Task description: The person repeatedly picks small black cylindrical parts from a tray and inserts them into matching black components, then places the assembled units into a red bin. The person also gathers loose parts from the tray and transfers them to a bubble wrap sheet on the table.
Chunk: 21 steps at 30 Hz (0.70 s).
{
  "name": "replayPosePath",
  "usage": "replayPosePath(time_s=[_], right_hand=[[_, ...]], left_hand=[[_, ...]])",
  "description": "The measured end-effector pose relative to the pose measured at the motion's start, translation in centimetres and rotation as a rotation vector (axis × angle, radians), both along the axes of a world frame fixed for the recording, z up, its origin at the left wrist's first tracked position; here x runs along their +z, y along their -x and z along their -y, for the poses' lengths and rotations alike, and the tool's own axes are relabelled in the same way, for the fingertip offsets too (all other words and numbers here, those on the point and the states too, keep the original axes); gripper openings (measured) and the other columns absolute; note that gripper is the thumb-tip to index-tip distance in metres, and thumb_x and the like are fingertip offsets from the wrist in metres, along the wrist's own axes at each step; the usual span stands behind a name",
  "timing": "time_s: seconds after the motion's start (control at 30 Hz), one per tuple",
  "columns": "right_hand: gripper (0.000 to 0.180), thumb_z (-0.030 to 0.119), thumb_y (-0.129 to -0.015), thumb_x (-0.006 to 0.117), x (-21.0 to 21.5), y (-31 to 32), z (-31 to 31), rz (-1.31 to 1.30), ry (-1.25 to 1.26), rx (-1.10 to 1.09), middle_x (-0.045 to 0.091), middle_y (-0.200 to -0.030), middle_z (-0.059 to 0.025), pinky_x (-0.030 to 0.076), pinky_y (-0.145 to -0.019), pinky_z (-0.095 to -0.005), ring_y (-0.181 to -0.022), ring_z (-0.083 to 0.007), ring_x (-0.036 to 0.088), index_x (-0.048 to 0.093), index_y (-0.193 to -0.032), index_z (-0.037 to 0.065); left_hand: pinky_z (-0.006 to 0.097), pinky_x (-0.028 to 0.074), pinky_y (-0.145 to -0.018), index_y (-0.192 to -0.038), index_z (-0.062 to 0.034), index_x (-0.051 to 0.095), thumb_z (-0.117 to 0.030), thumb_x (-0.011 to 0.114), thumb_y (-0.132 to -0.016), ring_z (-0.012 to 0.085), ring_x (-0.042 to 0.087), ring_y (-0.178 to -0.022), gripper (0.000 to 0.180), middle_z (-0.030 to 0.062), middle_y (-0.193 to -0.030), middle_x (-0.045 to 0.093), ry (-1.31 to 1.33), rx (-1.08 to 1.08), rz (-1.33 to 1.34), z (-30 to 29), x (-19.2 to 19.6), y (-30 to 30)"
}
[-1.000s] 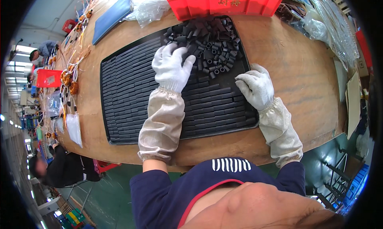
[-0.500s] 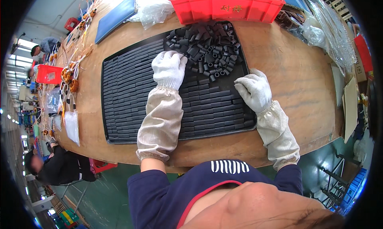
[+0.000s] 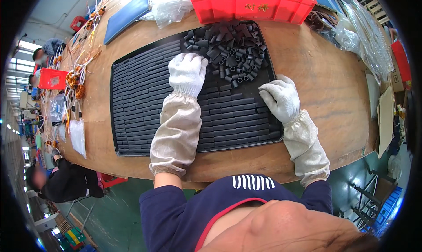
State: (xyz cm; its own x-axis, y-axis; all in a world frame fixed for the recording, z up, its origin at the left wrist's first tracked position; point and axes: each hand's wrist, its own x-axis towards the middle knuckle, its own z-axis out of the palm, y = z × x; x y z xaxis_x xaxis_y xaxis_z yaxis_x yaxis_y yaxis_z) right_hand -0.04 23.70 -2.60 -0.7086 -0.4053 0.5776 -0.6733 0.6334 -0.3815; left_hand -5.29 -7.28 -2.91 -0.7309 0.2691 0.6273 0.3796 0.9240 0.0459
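Arranging black tubes (image 3: 140, 94) from the far-right pile (image 3: 239, 54) into tray (image 3: 251, 90) rows seems my step: left grip (image 3: 188, 72) curled between them, right grip (image 3: 282, 99) curled at right rim, contents untellable; next calls for snug alignment.

The head-worn fisheye view looks steeply down from close above the hands (image 3: 188, 75) and wooden table (image 3: 327, 94).

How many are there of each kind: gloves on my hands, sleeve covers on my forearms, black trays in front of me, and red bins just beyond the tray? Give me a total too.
White gloves: 2
Sleeve covers: 2
Black tray: 1
Red bin: 1
Total: 6
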Motion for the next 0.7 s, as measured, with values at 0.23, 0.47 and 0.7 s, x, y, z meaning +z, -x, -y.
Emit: replayPosePath(time_s=[0.23, 0.47, 0.7], right_hand=[[0.047, 0.014, -0.077, 0.08, 0.9, -0.3, 0.4, -0.027, -0.125, -0.011, 0.069, -0.121, -0.0079, 0.048, -0.102, -0.0481, -0.118, -0.0314, 0.063, 0.068, -0.122, 0.012], [0.056, 0.024, -0.084, 0.075, 1.0, -0.2, 0.3, 0.038, -0.303, 0.068, 0.063, -0.142, -0.0051, 0.041, -0.112, -0.0527, -0.136, -0.0321, 0.053, 0.063, -0.138, 0.016], [0.046, 0.02, -0.084, 0.075, 0.6, 0.3, -0.1, 0.068, -0.21, 0.092, 0.07, -0.126, -0.0082, 0.044, -0.109, -0.0509, -0.125, -0.0332, 0.061, 0.067, -0.129, 0.013]], left_hand=[[0.036, 0.06, -0.084, -0.115, -0.0034, 0.062, -0.026, 0.053, -0.11, 0.0199, 0.071, -0.093, 0.025, 0.0121, -0.109, 0.072, -1.443, -0.164, 0.718, -2.8, 2.4, -1.9], [0.044, 0.061, -0.095, -0.133, 0.0008, 0.055, -0.022, 0.05, -0.11, 0.0278, 0.07, -0.102, 0.033, 0.0204, -0.127, 0.063, -2.2, -0.69, 1.36, -4.0, 2.0, -3.1], [0.037, 0.059, -0.099, -0.141, 0.0008, 0.054, -0.015, 0.051, -0.108, 0.0242, 0.067, -0.11, 0.036, 0.0161, -0.13, 0.063, -2.074, -0.699, 1.314, -4.2, 1.8, -3.4]])
